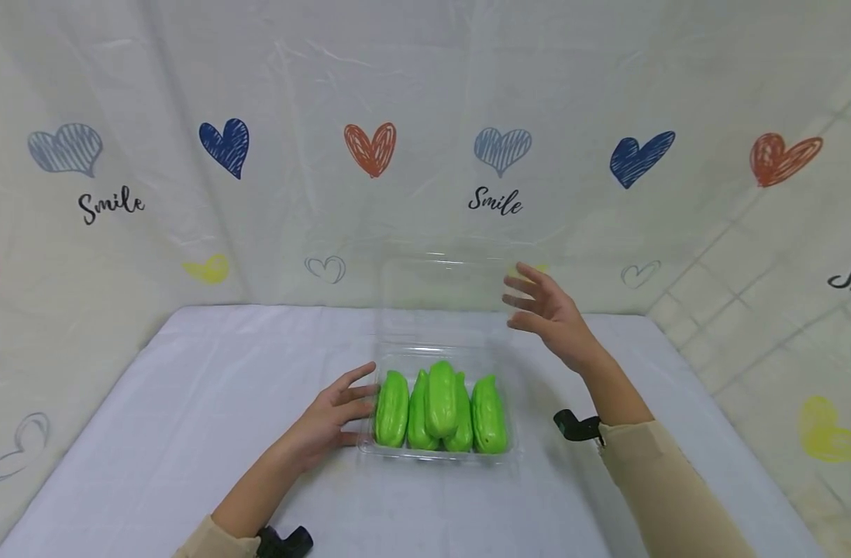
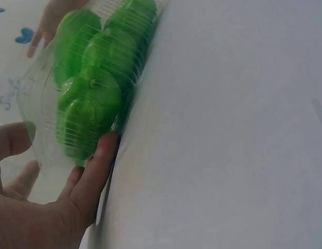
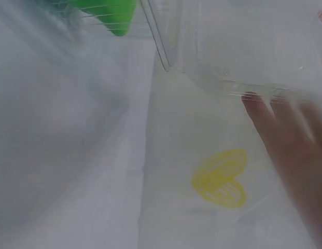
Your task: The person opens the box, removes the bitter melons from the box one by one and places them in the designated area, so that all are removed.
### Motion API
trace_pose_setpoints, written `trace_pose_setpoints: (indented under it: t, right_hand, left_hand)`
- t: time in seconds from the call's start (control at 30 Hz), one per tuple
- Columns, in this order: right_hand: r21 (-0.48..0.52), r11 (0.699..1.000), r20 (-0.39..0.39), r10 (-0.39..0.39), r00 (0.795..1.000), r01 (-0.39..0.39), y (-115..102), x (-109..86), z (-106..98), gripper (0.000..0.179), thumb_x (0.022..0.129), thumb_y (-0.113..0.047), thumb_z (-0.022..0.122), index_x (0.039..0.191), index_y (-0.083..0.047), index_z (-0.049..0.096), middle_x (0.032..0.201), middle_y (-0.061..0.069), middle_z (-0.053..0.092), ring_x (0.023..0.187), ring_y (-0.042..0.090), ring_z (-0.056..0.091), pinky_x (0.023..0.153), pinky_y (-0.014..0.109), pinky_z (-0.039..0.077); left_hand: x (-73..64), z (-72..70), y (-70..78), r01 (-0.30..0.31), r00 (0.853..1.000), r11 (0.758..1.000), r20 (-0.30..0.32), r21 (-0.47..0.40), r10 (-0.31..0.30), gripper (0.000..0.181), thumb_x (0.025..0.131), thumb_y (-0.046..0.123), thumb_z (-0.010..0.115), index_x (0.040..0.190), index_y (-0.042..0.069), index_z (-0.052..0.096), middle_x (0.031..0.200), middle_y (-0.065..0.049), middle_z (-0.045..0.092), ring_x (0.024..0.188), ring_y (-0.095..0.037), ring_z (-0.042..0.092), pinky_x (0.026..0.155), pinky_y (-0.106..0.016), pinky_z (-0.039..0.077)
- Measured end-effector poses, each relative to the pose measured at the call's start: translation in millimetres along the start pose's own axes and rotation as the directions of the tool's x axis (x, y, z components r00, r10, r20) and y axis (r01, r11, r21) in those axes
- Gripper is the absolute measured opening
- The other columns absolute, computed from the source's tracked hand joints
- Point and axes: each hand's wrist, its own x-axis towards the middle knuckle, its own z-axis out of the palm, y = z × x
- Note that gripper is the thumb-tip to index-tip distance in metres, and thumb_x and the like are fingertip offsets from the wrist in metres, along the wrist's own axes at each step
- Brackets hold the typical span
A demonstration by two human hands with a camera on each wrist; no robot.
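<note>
Closing step, I judge: clamshell box point(image 1: 435, 456) toward the desk's point(image 1: 209, 387) back edge.
My left hand point(image 1: 331, 415) touches it, right hand point(image 1: 547, 310) by the raised lid point(image 1: 439, 302) (contact unclear), both loosely spread, gripping nothing; lowering seems called for.

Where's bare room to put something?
White tablecloth is bare left of the left hand, in front of the clamshell container, and right of the right sleeve. Crowded: the container, holding green vegetable-like pieces, and its lid, near the right hand.
</note>
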Motion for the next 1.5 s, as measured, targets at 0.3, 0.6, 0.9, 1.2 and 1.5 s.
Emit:
trace_pose_setpoints:
  t: [0.3, 0.6, 0.9, 1.2, 1.5]
  right_hand:
    - [0.037, 0.998, -0.001, 0.057, 0.998, -0.057, 13, 1.8, 3, 0.073, 0.099, -0.008, 0.061, 0.159, -0.023, 0.023, 0.159, 0.015, 0.035, 0.142, 0.04, 0.039, 0.094, 0.025, 0.053]
    - [0.157, 0.979, 0.036, 0.123, 0.992, -0.127, 23, 5.0, 3, 0.075, 0.1, -0.001, 0.054, 0.161, -0.015, 0.012, 0.164, 0.017, 0.023, 0.147, 0.04, 0.028, 0.099, 0.023, 0.049]
    - [0.229, 0.953, 0.039, 0.193, 0.98, -0.197, 33, 4.9, 4, 0.076, 0.099, 0.004, 0.052, 0.161, -0.013, 0.011, 0.164, 0.022, 0.017, 0.149, 0.041, 0.023, 0.099, 0.022, 0.049]
    - [0.259, 0.93, 0.052, 0.256, 0.965, -0.261, 43, 9.1, 8, 0.071, 0.101, 0.003, 0.048, 0.16, -0.006, 0.009, 0.165, 0.018, 0.015, 0.15, 0.038, 0.021, 0.096, 0.026, 0.052]
    - [0.228, 0.922, 0.055, 0.308, 0.95, -0.312, 50, 9.6, 9, 0.068, 0.103, -0.001, 0.048, 0.16, -0.005, 0.011, 0.165, 0.019, 0.017, 0.147, 0.042, 0.025, 0.102, 0.038, 0.048]
  left_hand:
    - [-1.3, -1.8, -0.1, 0.001, 1.0, 1.0, 0.002, -0.004, -0.001, 0.064, 0.099, 0.017, 0.06, 0.156, 0.031, 0.031, 0.157, -0.018, 0.034, 0.128, -0.035, 0.051, 0.088, -0.048, 0.057]
    - [-3.3, -0.1, 1.6, -0.015, 1.0, 1.0, 0.022, -0.011, 0.016, 0.064, 0.101, 0.014, 0.057, 0.157, 0.028, 0.028, 0.157, -0.02, 0.032, 0.133, -0.039, 0.047, 0.089, -0.049, 0.057]
    - [-2.6, 1.3, 0.2, -0.016, 1.0, 1.0, 0.018, -0.017, 0.016, 0.068, 0.099, 0.017, 0.062, 0.157, 0.026, 0.029, 0.156, -0.02, 0.033, 0.131, -0.037, 0.049, 0.088, -0.049, 0.057]
    - [-2.6, 0.1, 0.4, -0.018, 1.0, 1.0, 0.004, -0.018, 0.018, 0.068, 0.098, 0.018, 0.063, 0.156, 0.027, 0.03, 0.155, -0.02, 0.034, 0.127, -0.034, 0.052, 0.086, -0.049, 0.058]
    - [-3.4, 1.2, 1.3, -0.013, 1.0, 1.0, 0.001, -0.012, 0.013, 0.067, 0.097, 0.018, 0.064, 0.155, 0.028, 0.031, 0.155, -0.02, 0.034, 0.129, -0.036, 0.05, 0.088, -0.05, 0.057]
